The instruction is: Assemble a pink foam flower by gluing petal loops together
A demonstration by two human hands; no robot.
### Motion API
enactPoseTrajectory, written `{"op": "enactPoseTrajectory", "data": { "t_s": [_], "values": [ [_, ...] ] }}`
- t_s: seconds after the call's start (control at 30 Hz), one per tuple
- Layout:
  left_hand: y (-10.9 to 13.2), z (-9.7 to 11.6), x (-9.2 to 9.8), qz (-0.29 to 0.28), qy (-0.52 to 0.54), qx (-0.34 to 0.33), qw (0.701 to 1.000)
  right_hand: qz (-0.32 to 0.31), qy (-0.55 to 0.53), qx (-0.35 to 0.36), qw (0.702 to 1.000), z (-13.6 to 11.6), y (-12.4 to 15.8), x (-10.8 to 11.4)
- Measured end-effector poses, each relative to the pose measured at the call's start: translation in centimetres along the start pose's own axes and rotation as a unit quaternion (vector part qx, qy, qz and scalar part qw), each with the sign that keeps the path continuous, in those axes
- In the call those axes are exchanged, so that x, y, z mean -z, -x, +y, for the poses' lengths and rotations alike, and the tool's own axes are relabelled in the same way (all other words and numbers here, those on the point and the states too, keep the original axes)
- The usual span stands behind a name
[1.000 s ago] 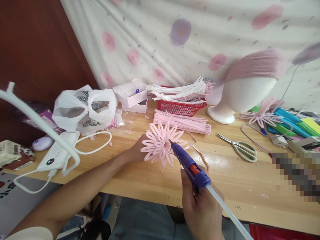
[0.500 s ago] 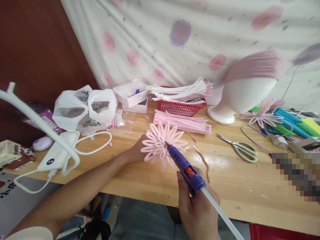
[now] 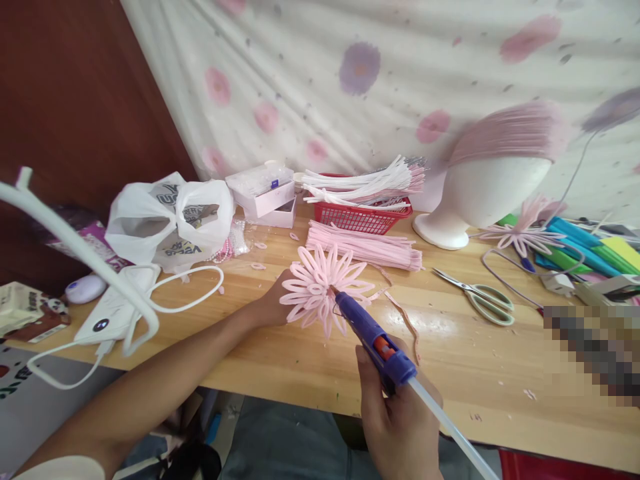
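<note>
A pink pipe-cleaner flower [image 3: 320, 283] with many looped petals is held up over the table. Behind it, my left hand [image 3: 278, 299] is mostly hidden by the petals; it seems closed on the flower from below, though the fingers do not show. My right hand [image 3: 400, 413] is wrapped round a blue hot glue gun [image 3: 367, 327] with an orange part inside. The gun's nozzle points into the flower's centre. A long translucent glue stick [image 3: 450, 427] sticks out of the gun's back end, toward the lower right.
Behind the flower lie a bundle of pink pipe cleaners [image 3: 365, 247] and a red basket [image 3: 363, 217] of white ones. Scissors [image 3: 480, 297] lie at right, near a white foam head [image 3: 490, 193]. At left are a plastic bag [image 3: 170, 220] and a power bank [image 3: 117, 303] with its cable.
The glue gun and my right hand have shifted very slightly right and down, the nozzle staying at the flower's centre. The flower has barely moved.
</note>
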State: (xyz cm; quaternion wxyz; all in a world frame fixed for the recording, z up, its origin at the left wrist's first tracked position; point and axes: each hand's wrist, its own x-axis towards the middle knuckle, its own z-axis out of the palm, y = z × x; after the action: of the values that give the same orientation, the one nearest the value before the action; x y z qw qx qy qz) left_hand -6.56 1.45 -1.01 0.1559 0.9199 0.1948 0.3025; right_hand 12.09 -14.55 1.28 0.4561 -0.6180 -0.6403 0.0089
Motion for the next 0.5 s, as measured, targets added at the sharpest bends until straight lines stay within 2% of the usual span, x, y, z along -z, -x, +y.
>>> {"op": "enactPoseTrajectory", "data": {
  "t_s": [0.27, 0.5],
  "values": [
    [-0.61, 0.53, 0.73, -0.050, 0.068, 0.032, 0.996, -0.005, -0.002, 0.011, 1.000, 0.38, -0.15, -0.04],
    [-0.58, 0.42, 0.33, -0.008, 0.131, 0.061, 0.989, 0.004, 0.015, 0.003, 1.000, 0.22, -0.02, -0.06]
  ]
}}
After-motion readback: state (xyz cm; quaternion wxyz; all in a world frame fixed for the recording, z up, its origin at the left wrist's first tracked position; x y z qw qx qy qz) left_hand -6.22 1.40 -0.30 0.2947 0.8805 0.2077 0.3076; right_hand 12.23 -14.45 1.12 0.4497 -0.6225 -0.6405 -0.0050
